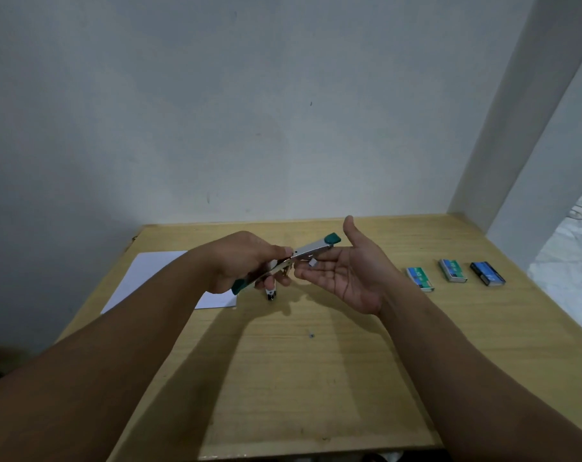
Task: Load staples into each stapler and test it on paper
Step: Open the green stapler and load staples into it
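**Stapler held open above the table**

Gripping the stapler above the table, the left hand curls its fingers round the lower, green-tipped end, thumb pressed on the metal near the hinge. The stapler is swung open, its green-capped top arm slanting up to the right. The right hand lies palm up just beside the stapler, fingers relaxed, with a small strip of staples resting on the fingertips under the top arm. A sheet of paper lies left of the stapler on the table. 3 staple boxes sit in a row well to its right.
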